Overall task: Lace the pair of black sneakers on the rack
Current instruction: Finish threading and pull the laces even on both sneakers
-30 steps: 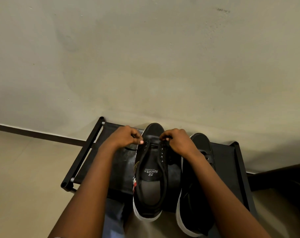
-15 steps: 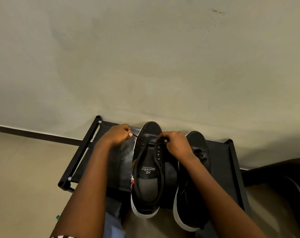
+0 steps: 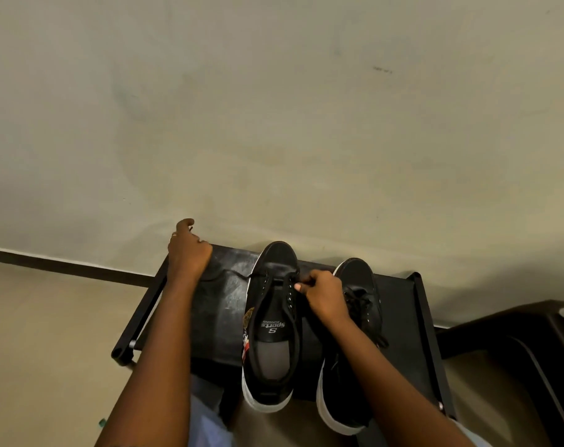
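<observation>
Two black sneakers with white soles stand side by side on a black rack (image 3: 416, 304), toes toward the wall. The left sneaker (image 3: 272, 333) has an open tongue with a printed insole. A black lace (image 3: 232, 275) runs from its front eyelets out to the left. My left hand (image 3: 187, 253) is raised at the rack's back left corner and pinches the lace end. My right hand (image 3: 322, 293) grips the lace at the sneaker's right front eyelets. The right sneaker (image 3: 358, 321) is partly hidden by my right forearm and shows laces.
A plain wall stands right behind the rack, with a dark skirting strip (image 3: 64, 266) at its foot. Dark furniture (image 3: 516, 343) stands at the right. Tiled floor (image 3: 48, 333) lies to the left of the rack.
My left hand has moved left and up, away from the sneaker, drawing the lace out across the rack. My right hand stays at the front eyelets.
</observation>
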